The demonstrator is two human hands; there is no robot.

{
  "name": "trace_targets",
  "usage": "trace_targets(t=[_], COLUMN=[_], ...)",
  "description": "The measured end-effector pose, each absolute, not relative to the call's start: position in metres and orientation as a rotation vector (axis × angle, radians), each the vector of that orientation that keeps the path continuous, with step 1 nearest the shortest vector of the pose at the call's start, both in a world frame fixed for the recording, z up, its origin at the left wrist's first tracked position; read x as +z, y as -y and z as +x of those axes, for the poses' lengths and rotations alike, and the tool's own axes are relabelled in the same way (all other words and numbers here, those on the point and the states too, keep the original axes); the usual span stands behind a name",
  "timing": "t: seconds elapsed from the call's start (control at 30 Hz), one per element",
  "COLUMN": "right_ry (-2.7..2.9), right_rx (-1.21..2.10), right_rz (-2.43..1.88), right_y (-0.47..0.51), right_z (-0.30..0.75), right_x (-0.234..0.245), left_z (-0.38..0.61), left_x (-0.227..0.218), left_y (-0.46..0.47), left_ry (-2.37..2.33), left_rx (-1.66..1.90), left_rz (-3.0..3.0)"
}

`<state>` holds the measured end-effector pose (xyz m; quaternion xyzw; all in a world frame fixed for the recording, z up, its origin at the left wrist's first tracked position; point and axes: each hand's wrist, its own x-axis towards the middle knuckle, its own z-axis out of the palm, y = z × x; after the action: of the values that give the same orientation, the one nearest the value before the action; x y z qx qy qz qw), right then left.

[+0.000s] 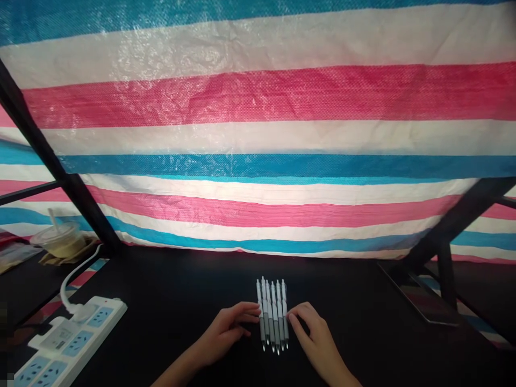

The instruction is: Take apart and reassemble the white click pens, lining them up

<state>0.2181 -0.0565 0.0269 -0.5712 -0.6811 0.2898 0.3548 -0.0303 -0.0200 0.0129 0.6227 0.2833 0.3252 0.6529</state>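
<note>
A: Where do the pens lie?
B: The six pens (pixel 273 317) lie on the black surface (pixel 181 290), about midway between its left and right edges and well apart from its far edge. They make one close row, side by side. The white push-button ends point to the far edge, and the silver tips point toward the person. The ends are not quite level.
A: And the left hand (pixel 223 330)?
B: It is partly open. Its longer fingers reach to the side of the leftmost pen and seem to touch it, while the thumb stands free below. It does not close around anything.
A: What about the right hand (pixel 318 336)?
B: Its thumb and forefinger are bent, with the tips near one another, just beside the rightmost pen. Whether they have hold of this pen, I cannot tell.
A: What else do you see?
B: A white power strip (pixel 76 344) lies slantwise along the left edge, with a white cable (pixel 64 282) at its far end. Near the far right corner lies a flat dark device (pixel 419 298). Behind the far edge hangs a striped sheet (pixel 258 134). Beyond the left edge stands a lidded cup (pixel 58 239) with a straw.
</note>
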Motion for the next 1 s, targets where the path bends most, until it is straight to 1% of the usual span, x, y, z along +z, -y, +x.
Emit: trace_targets(t=[0.33,0.7,0.87,1.0], right_ry=[1.725,1.612,1.585,1.53], right_rx=[0.737,0.691,0.679,0.669], right_rz=[-1.475,-1.478,-1.473,-1.484], right_y=[0.055,0.051,0.05,0.049], right_z=[0.218,0.227,0.229,0.231], right_x=[0.024,0.008,0.007,0.005], left_z=[-0.03,-0.004,0.003,0.003], left_x=[0.011,0.006,0.0,-0.001], left_y=[0.021,0.0,-0.003,-0.004], left_ry=[-0.662,-1.122,-1.155,-1.144], left_rx=[0.781,1.075,1.287,1.32], left_rz=[1.357,0.979,0.994,1.036])
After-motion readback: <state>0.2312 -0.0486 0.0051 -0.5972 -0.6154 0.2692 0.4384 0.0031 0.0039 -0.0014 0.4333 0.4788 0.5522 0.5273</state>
